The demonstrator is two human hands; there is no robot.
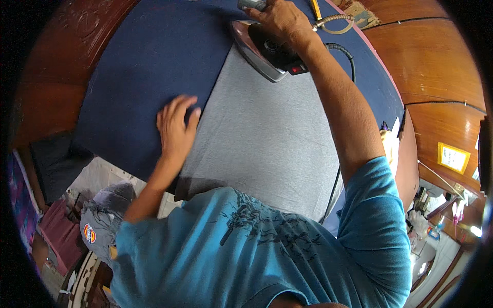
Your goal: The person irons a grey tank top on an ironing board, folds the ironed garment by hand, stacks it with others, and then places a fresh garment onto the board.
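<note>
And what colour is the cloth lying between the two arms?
The cloth is light grey, with no bold pattern; it shows best in the head view.

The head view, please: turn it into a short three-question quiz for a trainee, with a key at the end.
1. Multiple choice: which hand grips the iron? A, the left; B, the right; C, both.
2. True or false: the left hand holds nothing.
3. Fill the gap: the surface bordering the grey cloth is ____ in colour.

Key:
1. B, the right hand.
2. True; its fingers are spread.
3. Dark blue.
</note>
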